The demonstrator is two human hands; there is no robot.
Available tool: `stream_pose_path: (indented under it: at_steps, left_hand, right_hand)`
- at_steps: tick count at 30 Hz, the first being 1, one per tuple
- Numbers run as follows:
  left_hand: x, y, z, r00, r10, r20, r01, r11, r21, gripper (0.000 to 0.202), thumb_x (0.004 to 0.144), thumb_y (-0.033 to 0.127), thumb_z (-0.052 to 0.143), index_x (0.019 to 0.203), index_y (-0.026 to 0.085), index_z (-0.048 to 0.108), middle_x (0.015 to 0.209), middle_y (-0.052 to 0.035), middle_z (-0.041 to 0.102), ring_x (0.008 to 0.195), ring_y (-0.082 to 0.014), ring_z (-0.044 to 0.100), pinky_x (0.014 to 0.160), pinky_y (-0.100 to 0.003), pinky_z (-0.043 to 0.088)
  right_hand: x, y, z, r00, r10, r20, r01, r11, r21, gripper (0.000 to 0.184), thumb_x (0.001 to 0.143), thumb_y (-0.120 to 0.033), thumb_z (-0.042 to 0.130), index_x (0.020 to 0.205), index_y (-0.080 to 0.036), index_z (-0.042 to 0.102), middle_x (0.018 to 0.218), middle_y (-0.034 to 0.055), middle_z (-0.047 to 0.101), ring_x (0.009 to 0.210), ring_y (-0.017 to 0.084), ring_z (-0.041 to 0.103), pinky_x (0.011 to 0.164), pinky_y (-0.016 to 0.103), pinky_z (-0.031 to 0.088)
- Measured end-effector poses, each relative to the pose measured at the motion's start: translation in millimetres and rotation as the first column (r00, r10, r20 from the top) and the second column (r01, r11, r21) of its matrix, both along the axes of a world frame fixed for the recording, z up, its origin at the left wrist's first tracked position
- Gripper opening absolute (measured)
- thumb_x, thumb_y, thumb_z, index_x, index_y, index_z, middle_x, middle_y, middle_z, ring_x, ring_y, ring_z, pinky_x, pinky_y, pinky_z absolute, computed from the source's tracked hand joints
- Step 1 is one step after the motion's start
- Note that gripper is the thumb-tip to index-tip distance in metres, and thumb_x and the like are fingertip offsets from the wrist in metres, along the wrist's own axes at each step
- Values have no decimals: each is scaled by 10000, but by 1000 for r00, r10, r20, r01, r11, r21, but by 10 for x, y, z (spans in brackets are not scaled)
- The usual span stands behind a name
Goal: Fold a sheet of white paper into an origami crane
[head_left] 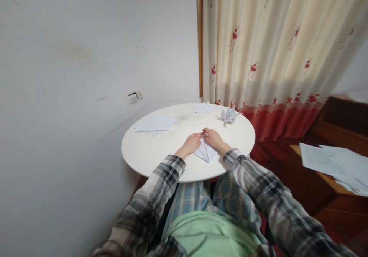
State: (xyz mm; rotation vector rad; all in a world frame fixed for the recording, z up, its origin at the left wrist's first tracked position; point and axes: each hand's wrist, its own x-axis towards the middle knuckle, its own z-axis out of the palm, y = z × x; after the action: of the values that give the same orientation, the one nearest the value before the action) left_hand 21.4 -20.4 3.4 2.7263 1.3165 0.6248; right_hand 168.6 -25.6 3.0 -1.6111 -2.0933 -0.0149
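A folded sheet of white paper point(207, 153) lies on the round white table point(149, 153), its point toward me and creases running along it. My left hand point(192, 143) rests on its left far side, fingers closed at the paper's far end. From the right, my right hand point(213, 139) bends its fingers down onto the same far end, fingertips close to the left ones. Both hands touch the paper, and its far part is hidden under them. The exact grip of the fingertips is too small to make out.
White sheets point(156, 123) lie at the table's left, flat folded papers point(204, 107) at its far edge, and a cluster of folded paper shapes point(228, 115) at far right. Papers point(336, 165) cover a wooden cabinet on the right. A wall and a curtain point(258, 57) stand behind.
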Motion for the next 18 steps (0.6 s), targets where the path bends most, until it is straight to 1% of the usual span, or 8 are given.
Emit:
stream_pose_path:
  at_steps: [5,7,13,18]
  left_hand:
    - [-2,-5,6,1000,7,5,-7,1000,-25,313,758,75,389,1032,133,530,1080,-98,580,1022,-190,518,930,-341,380]
    - [-4,-8,7,1000,8,6,-8,1000,-25,310,761,80,389,1032,133,529,1079,-97,579,1022,-189,515,932,-343,378]
    - [-5,-12,4,1000,2,7,-2,1000,-16,322,756,76,393,1039,117,541,1083,-106,582,1016,-192,520,930,-339,379]
    - [-9,15,-25,999,-14,49,13,1000,14,336,766,92,399,1062,117,556,1092,-101,595,1020,-183,532,939,-317,378]
  right_hand:
    - [-6,-19,21,997,72,17,-72,997,-13,314,814,-135,413,1120,-162,474,1049,97,620,966,167,554,816,256,375]
    - [-10,-20,23,996,82,24,-82,996,-23,306,821,-127,402,1116,-163,477,1050,96,616,976,163,547,821,256,371]
    - [-23,3,10,995,86,46,-85,996,-36,302,842,-146,355,1117,-164,476,1085,88,598,999,166,534,824,257,366]
    - [-34,-4,21,994,53,99,-45,996,-79,320,849,-156,333,1144,-184,453,1124,86,573,1075,177,485,874,295,333]
